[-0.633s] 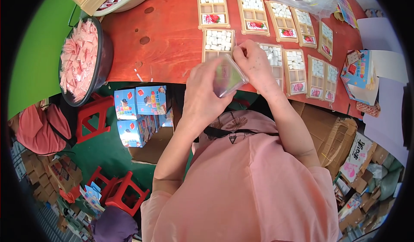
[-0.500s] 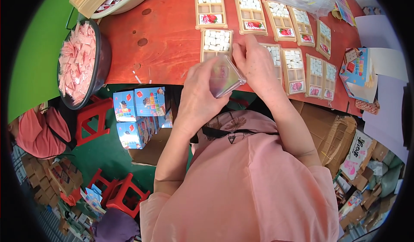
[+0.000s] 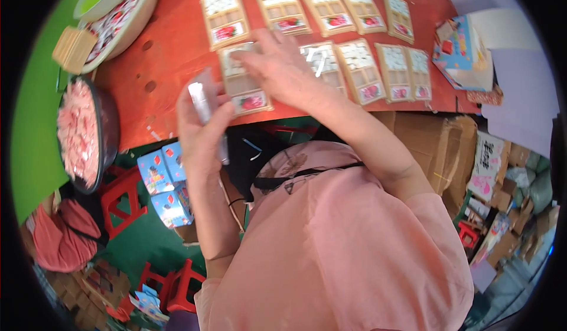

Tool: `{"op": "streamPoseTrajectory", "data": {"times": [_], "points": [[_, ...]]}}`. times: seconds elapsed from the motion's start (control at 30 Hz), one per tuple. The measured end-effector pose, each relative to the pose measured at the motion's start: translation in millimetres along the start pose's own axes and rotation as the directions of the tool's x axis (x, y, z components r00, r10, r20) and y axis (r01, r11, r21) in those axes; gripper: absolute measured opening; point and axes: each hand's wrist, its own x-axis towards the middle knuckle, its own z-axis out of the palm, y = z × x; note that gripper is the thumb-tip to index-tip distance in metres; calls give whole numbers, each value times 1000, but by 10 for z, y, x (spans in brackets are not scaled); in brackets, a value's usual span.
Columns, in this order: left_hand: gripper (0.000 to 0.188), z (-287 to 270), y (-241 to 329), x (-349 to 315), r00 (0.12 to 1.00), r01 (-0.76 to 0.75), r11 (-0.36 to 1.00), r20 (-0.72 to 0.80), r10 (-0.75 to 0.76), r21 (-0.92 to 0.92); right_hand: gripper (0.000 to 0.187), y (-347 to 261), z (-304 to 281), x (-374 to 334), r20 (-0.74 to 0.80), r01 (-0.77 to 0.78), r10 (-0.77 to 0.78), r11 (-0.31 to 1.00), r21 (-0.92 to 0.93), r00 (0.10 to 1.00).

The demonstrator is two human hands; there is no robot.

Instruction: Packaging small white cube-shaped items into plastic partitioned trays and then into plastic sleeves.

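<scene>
My left hand is closed around clear plastic covers, held upright over the table's near edge. Just right of it lies a beige compartment tray with white pieces at the far end and a strawberry-printed packet at the near end. My right hand reaches across that tray's far part, fingers apart and touching its top; it hides some of the white pieces. Beside my right wrist, a filled tray shows bright glare on its top. Further filled trays stand in two rows.
A dark tub of pink packets and a cream basin of small packets stand at left, near stacked beige trays. Blue printed boxes sit below the table's edge. An opened blue carton stands at right.
My left hand has moved left with the clear covers, now held more upright. My right hand has gone from beside the near tray onto its far part. The whole view has shifted.
</scene>
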Motion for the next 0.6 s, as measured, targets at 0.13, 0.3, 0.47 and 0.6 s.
{"op": "streamPoseTrajectory", "data": {"times": [0.13, 0.3, 0.47, 0.6], "points": [[68, 103, 70, -37, 998, -35, 976, -63, 22, -214, 23, -417, -346, 76, 517, -490, 23, 360, 794, 856], [87, 386, 98, -65, 998, -50, 981, -39, 44, -187, 20, -514, -241, -45, 674, -677, -139, 35, 736, 725], [90, 324, 65, -84, 999, 17, 990, 29, -13, -141, 19, -455, -42, -153, 676, -700, -186, -242, 672, 713], [91, 108, 85, -60, 992, 70, 984, 115, -51, -166, 21, -507, -50, -103, 673, -695, -173, -202, 690, 719]]}}
